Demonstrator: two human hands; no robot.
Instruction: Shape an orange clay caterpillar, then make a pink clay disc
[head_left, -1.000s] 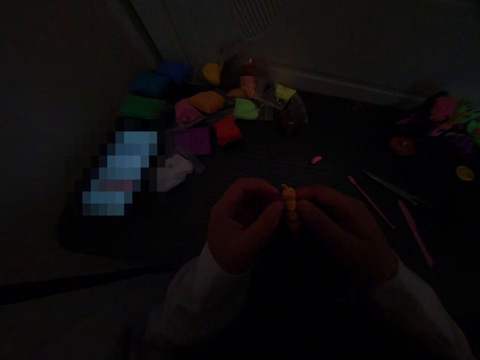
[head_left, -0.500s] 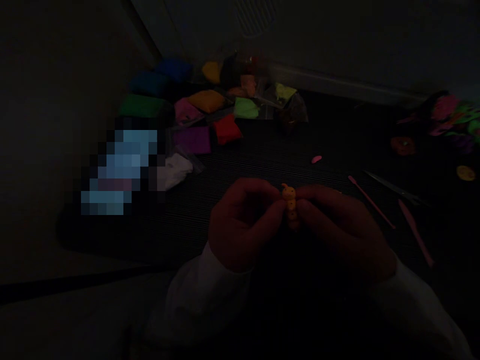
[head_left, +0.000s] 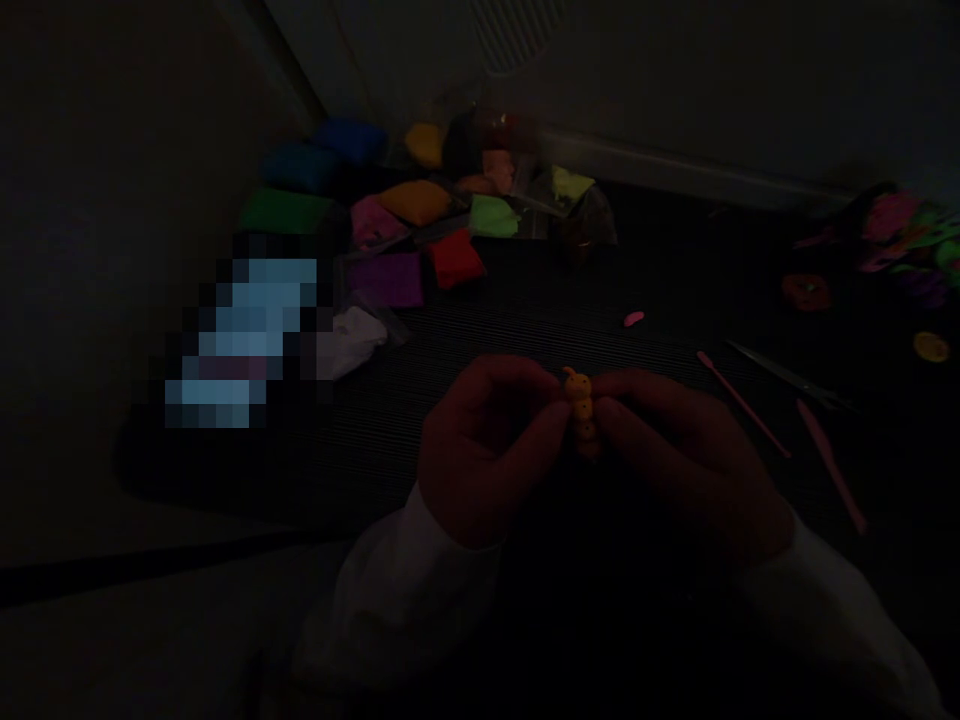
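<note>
The scene is very dark. A small yellow-orange clay figure (head_left: 582, 412), made of stacked little balls with dark dots, is pinched between both my hands. My left hand (head_left: 480, 450) is curled with its fingertips pressed on the figure's left side. My right hand (head_left: 682, 455) is curled the same way on its right side. Both wrists wear white sleeves. The hands hover above a dark ribbed mat (head_left: 465, 340).
Several bags of coloured clay (head_left: 420, 215) lie piled at the back left. A small pink clay piece (head_left: 633, 319) lies ahead. Pink modelling sticks (head_left: 742, 402) and a pink tool (head_left: 831, 465) lie to the right, near scissors (head_left: 787, 375). Finished colourful clay pieces (head_left: 892, 240) sit at the far right.
The hands and the clay figure stay almost in place; only slight finger shifts show.
</note>
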